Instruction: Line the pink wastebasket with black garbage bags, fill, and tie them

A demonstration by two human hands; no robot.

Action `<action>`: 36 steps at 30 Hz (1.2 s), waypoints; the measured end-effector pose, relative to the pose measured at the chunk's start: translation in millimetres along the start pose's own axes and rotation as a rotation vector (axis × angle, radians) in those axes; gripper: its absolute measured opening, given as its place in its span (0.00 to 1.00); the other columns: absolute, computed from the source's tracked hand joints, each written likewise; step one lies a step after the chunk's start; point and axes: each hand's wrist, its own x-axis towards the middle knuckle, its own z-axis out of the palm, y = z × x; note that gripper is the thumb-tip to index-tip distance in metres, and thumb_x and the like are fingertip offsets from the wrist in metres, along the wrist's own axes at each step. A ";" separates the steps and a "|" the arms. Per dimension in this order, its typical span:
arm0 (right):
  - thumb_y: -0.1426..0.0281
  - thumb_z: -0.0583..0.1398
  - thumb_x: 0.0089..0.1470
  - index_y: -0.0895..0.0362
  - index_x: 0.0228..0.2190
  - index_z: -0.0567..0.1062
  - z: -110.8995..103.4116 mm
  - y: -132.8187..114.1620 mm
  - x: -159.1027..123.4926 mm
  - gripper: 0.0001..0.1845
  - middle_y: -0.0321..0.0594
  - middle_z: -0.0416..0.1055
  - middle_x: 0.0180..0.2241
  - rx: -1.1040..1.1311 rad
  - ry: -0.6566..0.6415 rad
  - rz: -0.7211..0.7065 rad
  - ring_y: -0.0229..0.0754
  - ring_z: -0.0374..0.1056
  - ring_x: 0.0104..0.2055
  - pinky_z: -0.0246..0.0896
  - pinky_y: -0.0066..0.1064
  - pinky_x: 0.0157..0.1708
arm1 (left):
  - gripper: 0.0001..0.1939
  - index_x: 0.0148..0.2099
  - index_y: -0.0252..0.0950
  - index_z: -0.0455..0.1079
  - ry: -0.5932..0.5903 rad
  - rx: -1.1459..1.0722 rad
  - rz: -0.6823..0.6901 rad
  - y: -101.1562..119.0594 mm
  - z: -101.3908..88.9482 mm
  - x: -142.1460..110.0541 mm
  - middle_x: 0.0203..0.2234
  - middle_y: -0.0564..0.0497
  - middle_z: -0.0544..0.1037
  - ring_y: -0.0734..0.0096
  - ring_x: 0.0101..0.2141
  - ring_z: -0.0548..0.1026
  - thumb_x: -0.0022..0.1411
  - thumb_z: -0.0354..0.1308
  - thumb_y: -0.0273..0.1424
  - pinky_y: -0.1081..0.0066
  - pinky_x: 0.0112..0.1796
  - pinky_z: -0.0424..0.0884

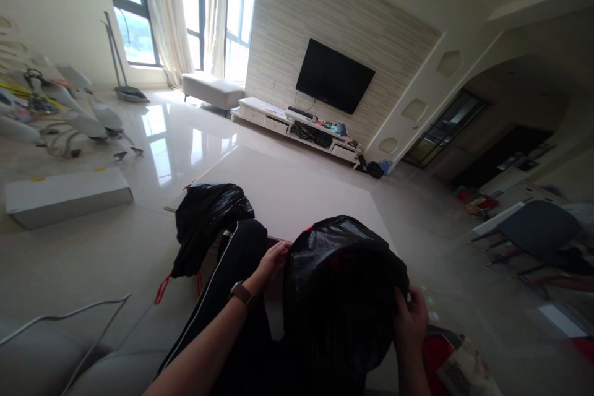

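Observation:
A black plastic bin bag (341, 297) is stretched open in front of me, over something round that I cannot make out. My left hand (271, 266), with a brown watch on the wrist, grips the bag's left edge, fingers curled. My right hand (411, 318) pinches the bag's right edge. A second black bag (206, 223) with red drawstrings lies crumpled on the near left corner of the white low table (297, 192). My leg in black trousers with a white stripe (227, 297) is below it.
A white flat box (65, 195) lies on the glossy floor at left, near white chairs and clutter. A wall TV (334, 77) hangs above a low white cabinet (297, 127). A grey chair (533, 229) stands at right. Red packaging (439, 356) lies by my right hand.

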 end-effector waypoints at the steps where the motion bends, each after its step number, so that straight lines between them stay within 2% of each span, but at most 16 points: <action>1: 0.45 0.74 0.38 0.56 0.39 0.74 -0.2 -0.2 0.1 0.35 0.39 0.76 0.32 -0.003 0.006 0.000 0.44 0.70 0.32 0.65 0.33 0.32 | 0.23 0.44 0.37 0.78 -0.029 -0.007 0.001 0.8 0.7 -1.1 0.36 0.50 0.82 0.67 0.37 0.80 0.54 0.75 0.47 0.72 0.39 0.73; 4: 0.45 0.74 0.37 0.56 0.39 0.74 0.0 -3.3 -0.8 0.35 0.39 0.76 0.31 -0.009 0.019 -0.003 0.44 0.70 0.32 0.64 0.32 0.31 | 0.23 0.42 0.36 0.78 -0.085 0.036 0.022 1.3 0.8 -1.9 0.36 0.50 0.83 0.67 0.38 0.80 0.48 0.80 0.41 0.70 0.42 0.74; 9: 0.45 0.74 0.39 0.56 0.40 0.74 -0.7 -5.8 -2.2 0.36 0.37 0.74 0.28 -0.002 -0.008 0.007 0.43 0.68 0.28 0.61 0.32 0.28 | 0.25 0.38 0.34 0.79 0.080 0.085 0.017 -4.3 -6.2 5.1 0.30 0.50 0.81 0.71 0.30 0.76 0.49 0.77 0.49 0.72 0.34 0.72; 12: 0.46 0.74 0.40 0.56 0.39 0.74 -0.7 -6.6 -2.7 0.34 0.38 0.75 0.31 0.000 -0.001 -0.047 0.43 0.69 0.31 0.63 0.32 0.30 | 0.25 0.34 0.34 0.78 0.132 0.120 0.021 -7.6 -10.7 7.1 0.26 0.51 0.79 0.71 0.27 0.74 0.47 0.77 0.50 0.72 0.30 0.69; 15: 0.45 0.73 0.40 0.56 0.39 0.74 2.2 -14.1 -6.0 0.34 0.38 0.75 0.32 -0.009 0.023 -0.054 0.43 0.69 0.32 0.63 0.32 0.31 | 0.24 0.35 0.34 0.79 0.172 0.161 0.025 -8.8 -12.7 7.2 0.29 0.50 0.81 0.67 0.30 0.76 0.47 0.76 0.49 0.71 0.32 0.70; 18: 0.43 0.73 0.37 0.55 0.38 0.73 10.0 -27.1 -10.2 0.36 0.38 0.75 0.30 -0.035 0.044 0.009 0.45 0.69 0.31 0.63 0.33 0.29 | 0.24 0.44 0.36 0.79 0.221 0.185 0.047 -5.9 -12.0 8.4 0.38 0.47 0.83 0.60 0.39 0.80 0.52 0.72 0.47 0.67 0.38 0.73; 21: 0.42 0.71 0.39 0.55 0.37 0.72 25.4 -37.1 -9.8 0.34 0.39 0.74 0.29 -0.089 0.061 0.021 0.46 0.69 0.30 0.63 0.34 0.29 | 0.27 0.53 0.38 0.75 0.314 0.221 0.186 3.3 -7.7 5.4 0.50 0.42 0.80 0.53 0.52 0.78 0.56 0.67 0.47 0.60 0.50 0.74; 24: 0.44 0.68 0.44 0.55 0.36 0.71 47.8 -39.7 -5.1 0.30 0.38 0.73 0.29 -0.145 0.072 -0.037 0.46 0.68 0.31 0.62 0.35 0.31 | 0.25 0.58 0.39 0.72 0.302 0.293 0.382 19.4 3.7 -12.1 0.58 0.40 0.76 0.50 0.60 0.74 0.63 0.61 0.45 0.52 0.58 0.71; 26: 0.45 0.66 0.48 0.55 0.36 0.71 64.0 -38.9 -3.5 0.27 0.39 0.72 0.30 -0.191 0.084 -0.096 0.46 0.68 0.32 0.63 0.36 0.34 | 0.22 0.59 0.41 0.71 0.333 0.441 0.587 32.6 16.6 -31.1 0.58 0.42 0.75 0.50 0.61 0.72 0.65 0.62 0.41 0.49 0.62 0.68; 28: 0.47 0.64 0.52 0.55 0.36 0.72 79.1 -38.1 -5.9 0.24 0.40 0.72 0.32 -0.241 0.098 -0.176 0.47 0.68 0.34 0.63 0.38 0.37 | 0.16 0.54 0.43 0.73 0.392 0.683 0.821 45.4 33.8 -48.7 0.53 0.45 0.76 0.52 0.58 0.74 0.64 0.65 0.33 0.50 0.62 0.68; 29: 0.49 0.63 0.54 0.55 0.37 0.72 85.7 -38.3 -8.8 0.22 0.41 0.72 0.33 -0.259 0.096 -0.220 0.47 0.68 0.35 0.62 0.38 0.39 | 0.11 0.50 0.43 0.75 0.335 0.799 0.876 50.6 43.8 -54.3 0.49 0.47 0.77 0.54 0.54 0.76 0.65 0.63 0.30 0.52 0.59 0.71; 30: 0.50 0.62 0.56 0.55 0.37 0.72 91.5 -39.0 -12.6 0.21 0.42 0.72 0.34 -0.269 0.089 -0.265 0.47 0.68 0.36 0.62 0.38 0.40 | 0.08 0.47 0.43 0.76 0.220 0.900 0.884 54.4 54.3 -56.6 0.46 0.48 0.78 0.56 0.50 0.77 0.67 0.60 0.27 0.55 0.55 0.75; 31: 0.51 0.62 0.58 0.56 0.37 0.72 96.4 -40.2 -16.9 0.20 0.43 0.72 0.35 -0.275 0.076 -0.307 0.48 0.68 0.37 0.62 0.39 0.41 | 0.11 0.47 0.44 0.76 0.082 0.984 0.844 56.5 64.9 -55.3 0.45 0.48 0.79 0.58 0.49 0.78 0.68 0.56 0.25 0.57 0.53 0.76; 33: 0.53 0.61 0.61 0.56 0.37 0.71 103.1 -44.1 -25.8 0.18 0.43 0.72 0.36 -0.284 0.051 -0.378 0.48 0.68 0.39 0.62 0.39 0.43 | 0.18 0.53 0.43 0.76 -0.123 1.105 0.749 54.3 83.7 -42.1 0.51 0.45 0.79 0.56 0.53 0.77 0.68 0.51 0.22 0.55 0.55 0.76; 35: 0.55 0.61 0.63 0.55 0.37 0.71 106.0 -49.8 -33.5 0.16 0.43 0.72 0.37 -0.293 0.047 -0.439 0.47 0.67 0.40 0.62 0.38 0.44 | 0.24 0.60 0.41 0.73 -0.207 1.196 0.726 43.2 95.7 -19.2 0.60 0.41 0.75 0.51 0.62 0.72 0.66 0.51 0.21 0.49 0.63 0.70; 36: 0.56 0.61 0.63 0.55 0.38 0.71 106.1 -53.4 -36.8 0.15 0.42 0.72 0.37 -0.294 0.052 -0.464 0.47 0.67 0.39 0.62 0.38 0.44 | 0.25 0.61 0.39 0.73 -0.238 1.243 0.707 34.9 98.4 -6.5 0.60 0.39 0.75 0.48 0.62 0.72 0.65 0.52 0.22 0.47 0.63 0.69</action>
